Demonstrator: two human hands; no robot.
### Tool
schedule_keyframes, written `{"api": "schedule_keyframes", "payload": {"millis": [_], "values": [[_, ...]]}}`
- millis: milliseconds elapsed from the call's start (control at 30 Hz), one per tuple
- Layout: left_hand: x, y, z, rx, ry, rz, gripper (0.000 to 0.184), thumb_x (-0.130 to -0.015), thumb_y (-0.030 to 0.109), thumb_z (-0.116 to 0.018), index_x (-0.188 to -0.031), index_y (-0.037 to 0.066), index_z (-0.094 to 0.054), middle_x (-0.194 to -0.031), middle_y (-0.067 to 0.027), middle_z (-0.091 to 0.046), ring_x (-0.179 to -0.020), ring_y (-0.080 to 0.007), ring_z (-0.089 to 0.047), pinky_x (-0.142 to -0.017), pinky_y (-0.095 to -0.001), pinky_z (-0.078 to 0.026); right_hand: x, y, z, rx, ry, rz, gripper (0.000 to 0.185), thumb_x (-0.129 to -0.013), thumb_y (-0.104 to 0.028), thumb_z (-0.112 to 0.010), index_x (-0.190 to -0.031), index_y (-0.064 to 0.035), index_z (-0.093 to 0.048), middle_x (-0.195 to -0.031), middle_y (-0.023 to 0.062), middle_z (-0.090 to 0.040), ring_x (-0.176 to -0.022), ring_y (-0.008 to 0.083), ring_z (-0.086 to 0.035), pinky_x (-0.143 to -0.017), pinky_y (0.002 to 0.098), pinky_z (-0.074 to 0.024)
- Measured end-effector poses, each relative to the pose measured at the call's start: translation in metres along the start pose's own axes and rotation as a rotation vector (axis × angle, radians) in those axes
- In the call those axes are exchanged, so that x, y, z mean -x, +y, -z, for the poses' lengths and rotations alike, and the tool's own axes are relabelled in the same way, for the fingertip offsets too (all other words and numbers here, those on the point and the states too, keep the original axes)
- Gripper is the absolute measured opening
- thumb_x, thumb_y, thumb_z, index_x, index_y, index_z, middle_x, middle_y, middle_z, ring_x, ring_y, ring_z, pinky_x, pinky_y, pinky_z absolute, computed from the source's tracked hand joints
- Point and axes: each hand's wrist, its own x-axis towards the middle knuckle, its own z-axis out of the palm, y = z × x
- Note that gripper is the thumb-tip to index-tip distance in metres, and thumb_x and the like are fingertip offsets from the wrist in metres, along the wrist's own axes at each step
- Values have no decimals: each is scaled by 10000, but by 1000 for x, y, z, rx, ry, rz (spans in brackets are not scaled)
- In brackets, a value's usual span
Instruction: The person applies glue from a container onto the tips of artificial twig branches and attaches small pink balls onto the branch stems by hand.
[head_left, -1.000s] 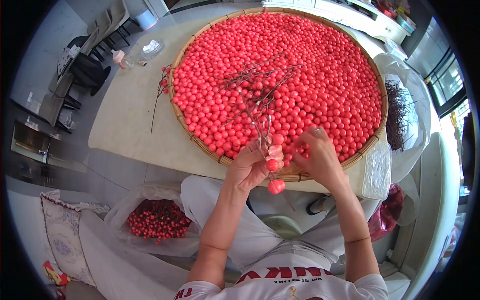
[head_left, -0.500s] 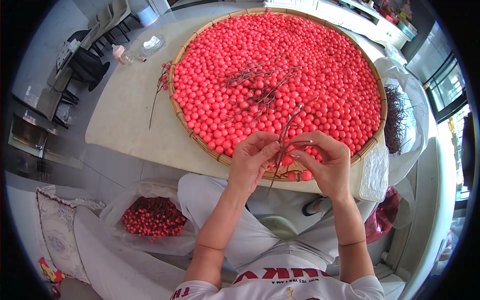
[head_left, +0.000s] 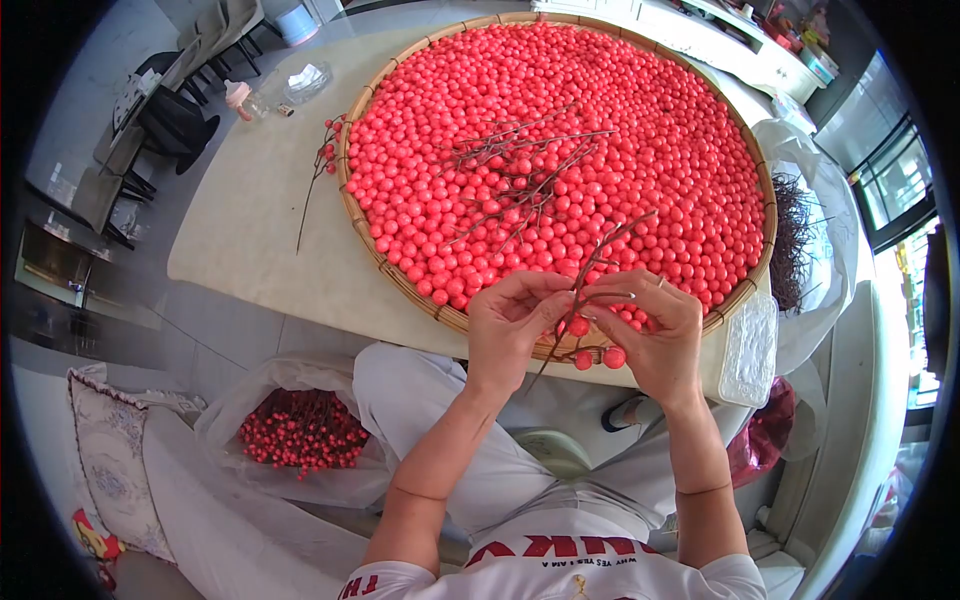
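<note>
Just over the near rim of the basket, both hands meet at a brown artificial berry branch (head_left: 603,247) with several bare twigs and a few red berries low on it. My left hand (head_left: 512,325) pinches its stem between thumb and fingers. My right hand (head_left: 655,330) is closed on the branch's side twigs, and its fingertips partly hide what they grip. One red berry (head_left: 579,326) shows between the hands, and two more berries (head_left: 613,357) hang below. Beneath and beyond lies a round bamboo basket (head_left: 396,279) full of loose red berries (head_left: 640,130).
Bare branches (head_left: 520,185) lie on the berries. Left of the basket is a berry stem (head_left: 314,190), with a baby bottle (head_left: 240,100) farther back. Floor-level bag (head_left: 300,430) holds finished-looking berry sprays. Dark stems (head_left: 790,240) fill a bag at right, near a clear plastic box (head_left: 748,350).
The branch has tilted to the right at its top, and its lower berries show more fully. My left hand has shifted slightly right; both hands stay on the branch.
</note>
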Motion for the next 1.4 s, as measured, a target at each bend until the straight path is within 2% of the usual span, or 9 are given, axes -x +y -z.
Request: {"api": "schedule_keyframes", "payload": {"millis": [233,367,533,633,733,867,1033,1200,1400], "values": [[-9,8,0,62,-11,98,145,-845,17,-593,-984,-14,-616,-821,-63,-616,-719,-96,-580,-606,-165,-444,2,4,-8,44,53,5,220,-694,65,-683,-895,-25,-685,-909,75,-640,-714,142,-590,-597,204,-468],[-13,7,7,-11,-22,-16,141,-850,39,-596,-979,-7,-626,-856,-75,-628,-722,-104,-586,-615,-168,-448,6,-2,-17,42,79,33,183,-704,59,-671,-872,-12,-685,-917,85,-641,-760,144,-583,-653,215,-470],[-13,10,13,-5,8,-3,146,-844,39,-604,-980,-9,-628,-885,-89,-639,-703,-105,-578,-619,-166,-447,8,-5,-19,105,28,89,195,-701,59,-670,-879,-17,-686,-907,83,-639,-754,155,-581,-661,229,-470],[-14,12,21,-21,61,61,150,-840,39,-607,-980,-10,-628,-882,-97,-643,-686,-101,-570,-612,-165,-454,4,0,-2,113,52,2,178,-707,54,-658,-866,-21,-684,-902,80,-632,-749,170,-578,-677,240,-464],[-18,14,25,-29,105,118,155,-836,39,-611,-981,-12,-627,-879,-105,-647,-669,-98,-561,-605,-163,-461,-8,19,16,299,77,-95,151,-718,10,-649,-862,-25,-680,-894,90,-614,-774,211,-573,-697,270,-464],[-18,19,26,19,-23,198,163,-835,46,-614,-986,-14,-620,-845,-108,-644,-635,-87,-541,-563,-167,-481,-8,58,9,582,-246,98,136,-725,-48,-647,-859,-33,-662,-860,100,-573,-790,247,-545,-696,306,-460],[-18,15,27,24,-35,165,177,-838,21,-594,-1012,-12,-603,-972,-155,-626,-677,-109,-561,-477,-162,-437,-11,63,-4,646,-286,137,149,-716,-84,-653,-858,-41,-640,-826,102,-525,-789,270,-514,-688,337,-452],[-18,14,28,44,-59,168,169,-848,35,-586,-1011,-6,-595,-976,-146,-626,-650,-104,-550,-409,-157,-399,-11,58,-13,673,-252,88,128,-717,-137,-667,-792,-47,-615,-843,128,-524,-799,295,-517,-718,365,-456],[-18,18,27,94,-54,185,173,-845,69,-607,-1007,6,-608,-854,-90,-627,-623,-80,-531,-449,-174,-437,-10,57,-19,653,-207,109,102,-734,-111,-658,-772,-34,-604,-777,113,-521,-720,267,-509,-671,345,-461]]}}
